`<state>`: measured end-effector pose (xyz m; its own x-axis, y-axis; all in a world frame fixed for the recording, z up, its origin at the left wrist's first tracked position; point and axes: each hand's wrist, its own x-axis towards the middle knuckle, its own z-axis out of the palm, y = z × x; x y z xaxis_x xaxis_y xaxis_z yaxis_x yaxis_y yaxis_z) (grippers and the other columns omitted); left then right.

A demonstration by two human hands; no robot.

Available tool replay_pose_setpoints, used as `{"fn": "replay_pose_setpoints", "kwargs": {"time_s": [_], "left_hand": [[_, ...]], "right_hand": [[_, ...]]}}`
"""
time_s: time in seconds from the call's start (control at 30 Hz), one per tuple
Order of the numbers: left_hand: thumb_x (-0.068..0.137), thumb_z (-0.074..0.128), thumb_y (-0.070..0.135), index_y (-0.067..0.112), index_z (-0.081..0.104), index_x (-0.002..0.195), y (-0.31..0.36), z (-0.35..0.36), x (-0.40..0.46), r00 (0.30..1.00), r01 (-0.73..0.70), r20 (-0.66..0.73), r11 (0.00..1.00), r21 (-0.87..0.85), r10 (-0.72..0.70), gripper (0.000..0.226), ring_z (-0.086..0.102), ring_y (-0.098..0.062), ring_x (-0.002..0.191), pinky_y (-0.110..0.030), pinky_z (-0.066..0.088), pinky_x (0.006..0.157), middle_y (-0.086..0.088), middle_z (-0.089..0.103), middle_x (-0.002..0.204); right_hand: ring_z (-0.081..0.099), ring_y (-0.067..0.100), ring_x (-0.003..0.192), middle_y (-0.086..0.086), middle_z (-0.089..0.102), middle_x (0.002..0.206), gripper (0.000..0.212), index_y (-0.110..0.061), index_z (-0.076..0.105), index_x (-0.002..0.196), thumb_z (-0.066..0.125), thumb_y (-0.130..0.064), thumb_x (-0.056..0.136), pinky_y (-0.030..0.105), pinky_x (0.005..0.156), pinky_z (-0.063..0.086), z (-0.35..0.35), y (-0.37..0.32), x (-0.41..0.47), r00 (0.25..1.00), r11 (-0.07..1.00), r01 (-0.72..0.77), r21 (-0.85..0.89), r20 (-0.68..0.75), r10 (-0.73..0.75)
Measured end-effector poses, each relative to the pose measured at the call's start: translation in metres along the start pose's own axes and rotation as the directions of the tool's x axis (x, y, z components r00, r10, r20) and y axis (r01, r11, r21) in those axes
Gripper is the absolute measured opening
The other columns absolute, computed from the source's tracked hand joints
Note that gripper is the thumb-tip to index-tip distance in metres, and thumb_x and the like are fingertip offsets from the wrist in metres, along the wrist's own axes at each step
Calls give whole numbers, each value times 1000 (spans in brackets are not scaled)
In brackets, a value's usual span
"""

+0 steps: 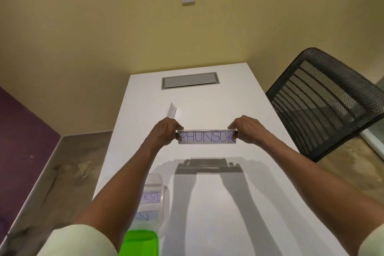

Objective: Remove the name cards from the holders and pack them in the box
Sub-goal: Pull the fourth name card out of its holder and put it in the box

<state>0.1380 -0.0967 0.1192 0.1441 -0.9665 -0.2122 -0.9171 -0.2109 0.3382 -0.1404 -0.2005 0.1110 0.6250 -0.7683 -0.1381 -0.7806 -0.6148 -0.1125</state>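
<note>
A clear holder with a white name card (207,136) reading "PHUNSUK" in blue is held up above the white table (218,203). My left hand (164,133) pinches its left end and my right hand (246,130) pinches its right end. Whether the card is still inside the holder I cannot tell. Behind my left hand, another holder with a card (171,110) stands on the table. A clear plastic box (154,199) lies near the table's left edge under my left forearm, with two name cards inside. Its green lid (139,243) lies just in front of it.
A black mesh office chair (326,100) stands at the table's right side. A grey cable hatch (190,80) is set in the table's far end, against the yellow wall. The floor drops away to the left of the table.
</note>
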Motion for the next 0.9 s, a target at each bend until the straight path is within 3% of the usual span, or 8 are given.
{"fn": "replay_pose_setpoints", "kwargs": {"time_s": [0.13,0.4,0.7,0.9], "left_hand": [[87,61,5,14,64,126,-21,-14,-22,1000,13,-12,1000,8,-13,41,62,-29,112,-41,48,97,-16,68,119],[82,59,-5,11,67,121,-71,-30,-63,998,19,-54,1000,21,-18,43,65,-26,108,-41,51,93,-12,74,107],[83,56,-7,12,70,115,-139,-25,-106,987,156,-31,987,-35,-157,40,69,-15,96,-37,55,89,-3,78,85],[84,63,-3,10,71,113,-173,-20,-130,974,228,8,972,-53,-227,33,69,-11,92,-28,53,83,-3,78,85]], "right_hand": [[61,34,85,12,69,84,20,-15,70,96,62,-17,77,35,62,50,0,-29,-2,999,1000,8,-10,-32,-9],[60,34,80,11,68,81,21,-17,72,96,64,-17,77,34,59,47,1,-91,-3,998,998,51,20,-23,-51],[61,32,88,11,71,92,23,-18,73,100,68,-22,78,39,70,54,28,-163,-2,992,992,120,50,23,-121],[62,32,91,12,71,94,24,-15,72,101,67,-22,78,36,68,53,47,-202,-2,980,981,191,40,44,-192]]}}
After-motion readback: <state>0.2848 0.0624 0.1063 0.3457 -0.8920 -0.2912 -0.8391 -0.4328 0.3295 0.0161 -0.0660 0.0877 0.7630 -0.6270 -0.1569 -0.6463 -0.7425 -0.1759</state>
